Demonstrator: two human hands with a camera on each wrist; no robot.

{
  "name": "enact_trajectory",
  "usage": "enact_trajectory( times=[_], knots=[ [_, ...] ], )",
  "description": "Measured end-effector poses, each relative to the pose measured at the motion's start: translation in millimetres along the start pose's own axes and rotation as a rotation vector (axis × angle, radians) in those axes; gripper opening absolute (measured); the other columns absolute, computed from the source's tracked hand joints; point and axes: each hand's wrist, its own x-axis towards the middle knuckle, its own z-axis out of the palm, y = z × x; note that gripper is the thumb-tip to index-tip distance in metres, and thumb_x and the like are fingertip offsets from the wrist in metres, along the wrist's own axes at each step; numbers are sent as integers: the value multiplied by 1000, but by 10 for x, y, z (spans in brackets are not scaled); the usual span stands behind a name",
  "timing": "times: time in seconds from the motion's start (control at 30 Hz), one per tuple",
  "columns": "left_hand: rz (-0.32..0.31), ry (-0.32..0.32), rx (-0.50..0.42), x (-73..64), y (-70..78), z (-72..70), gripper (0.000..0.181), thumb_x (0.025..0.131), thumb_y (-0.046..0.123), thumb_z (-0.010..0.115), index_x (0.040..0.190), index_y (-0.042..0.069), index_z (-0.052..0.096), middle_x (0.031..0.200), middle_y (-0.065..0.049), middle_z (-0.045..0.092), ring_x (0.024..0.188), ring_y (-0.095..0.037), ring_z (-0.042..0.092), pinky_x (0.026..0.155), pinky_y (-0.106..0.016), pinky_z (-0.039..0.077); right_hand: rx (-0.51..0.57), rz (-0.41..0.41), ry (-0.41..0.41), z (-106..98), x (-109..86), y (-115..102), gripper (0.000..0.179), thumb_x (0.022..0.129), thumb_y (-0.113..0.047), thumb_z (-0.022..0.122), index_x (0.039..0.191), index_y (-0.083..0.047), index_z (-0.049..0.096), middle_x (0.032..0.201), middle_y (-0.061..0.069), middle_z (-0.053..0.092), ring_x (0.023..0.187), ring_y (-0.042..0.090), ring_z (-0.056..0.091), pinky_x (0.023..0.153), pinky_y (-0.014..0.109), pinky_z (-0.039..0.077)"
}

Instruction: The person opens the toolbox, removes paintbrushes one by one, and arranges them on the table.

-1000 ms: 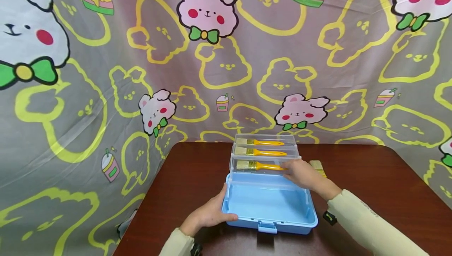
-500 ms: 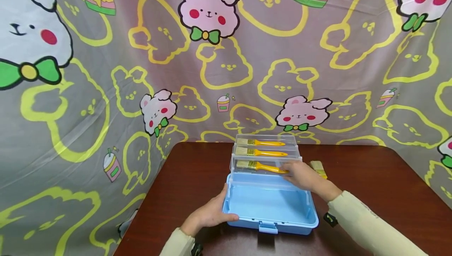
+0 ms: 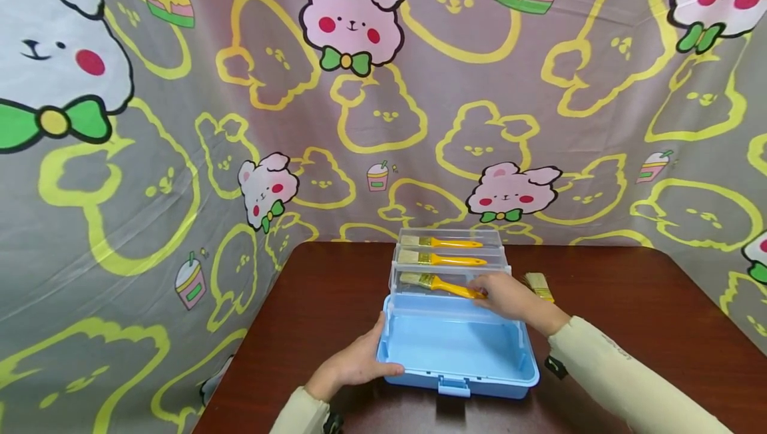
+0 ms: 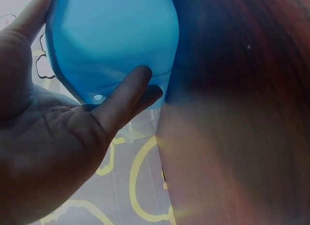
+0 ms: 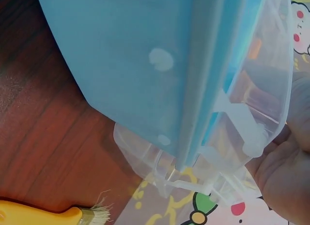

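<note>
A light blue toolbox [image 3: 455,344] stands unfolded on the table, its clear stepped trays [image 3: 452,229] rising at the back. Each tray carries a yellow-handled paintbrush: a top one [image 3: 458,243], a middle one [image 3: 461,261] and a lowest one [image 3: 446,285]. My right hand [image 3: 509,295] pinches the lowest paintbrush by its handle end, which slants toward me; fingertips are partly hidden. In the right wrist view that hand [image 5: 286,162] sits beside the clear tray. My left hand [image 3: 359,357] grips the toolbox's left front corner, thumb at the front rim, fingers along the side [image 4: 131,92].
Another paintbrush [image 3: 539,285] lies on the dark wooden table [image 3: 323,287] right of the toolbox, partly behind my right arm. A latch [image 3: 453,387] hangs at the toolbox's front. A patterned curtain [image 3: 383,114] rises behind the table.
The lowest paintbrush's handle has swung toward me, from lying level to slanting, as my right hand moves slightly nearer. My left hand and the toolbox stay in place.
</note>
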Motion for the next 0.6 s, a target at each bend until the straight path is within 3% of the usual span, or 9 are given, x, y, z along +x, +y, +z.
enact_trajectory(
  times=[0.6],
  knots=[
    [-25, -2, -11, -13, -6, -2, 113, 79, 45, 74, 150, 1, -3, 153, -23, 16, 132, -30, 31, 104, -51, 29, 12, 67, -9, 35, 53, -92, 31, 76, -9, 80, 106, -9, 73, 97, 0, 69, 86, 16, 63, 76, 34, 53]
  ],
)
